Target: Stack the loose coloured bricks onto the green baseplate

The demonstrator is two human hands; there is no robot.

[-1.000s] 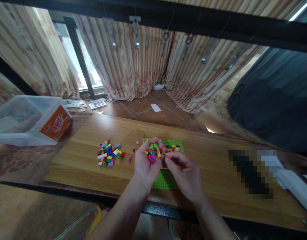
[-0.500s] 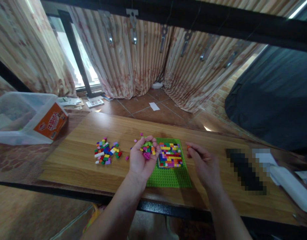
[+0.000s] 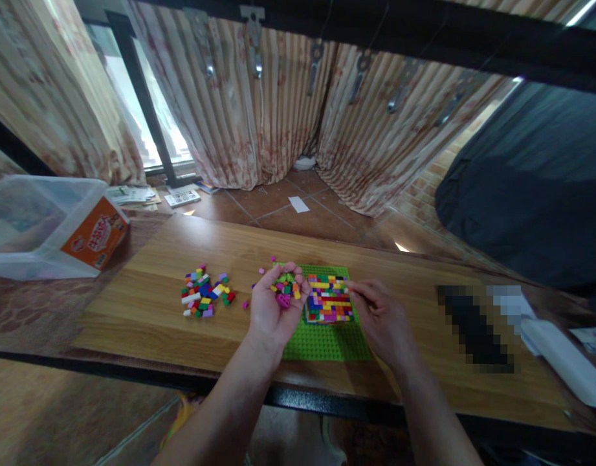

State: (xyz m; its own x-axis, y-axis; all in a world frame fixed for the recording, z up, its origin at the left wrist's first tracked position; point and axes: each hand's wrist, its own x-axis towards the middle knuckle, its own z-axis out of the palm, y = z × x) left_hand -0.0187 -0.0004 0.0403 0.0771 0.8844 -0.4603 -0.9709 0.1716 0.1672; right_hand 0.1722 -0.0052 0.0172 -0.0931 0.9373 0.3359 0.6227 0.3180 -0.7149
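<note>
My left hand [image 3: 270, 310] is cupped, palm up, around a small heap of building bricks [image 3: 284, 288] in green, magenta, orange and other colours. It hovers over the left part of a green studded baseplate [image 3: 327, 343]. On that plate stands a low block of multicoloured bricks [image 3: 329, 301], tightly packed in rows. At the block's upper right edge, my right hand [image 3: 380, 317] has thumb and fingers pinched together; the orange brick seen there earlier is mostly hidden by the fingertips.
Loose coloured bricks [image 3: 205, 294] lie in a pile on the wooden table [image 3: 147, 285], with a few strays near my left hand. A clear plastic bin [image 3: 45, 259] with an orange label stands at the far left. A blurred dark object [image 3: 475, 330] and a white item [image 3: 564, 362] lie rightward.
My right hand has moved left, from beside the baseplate to the block's upper right edge, carrying the small orange brick. My left hand stays cupped in nearly the same place.
</note>
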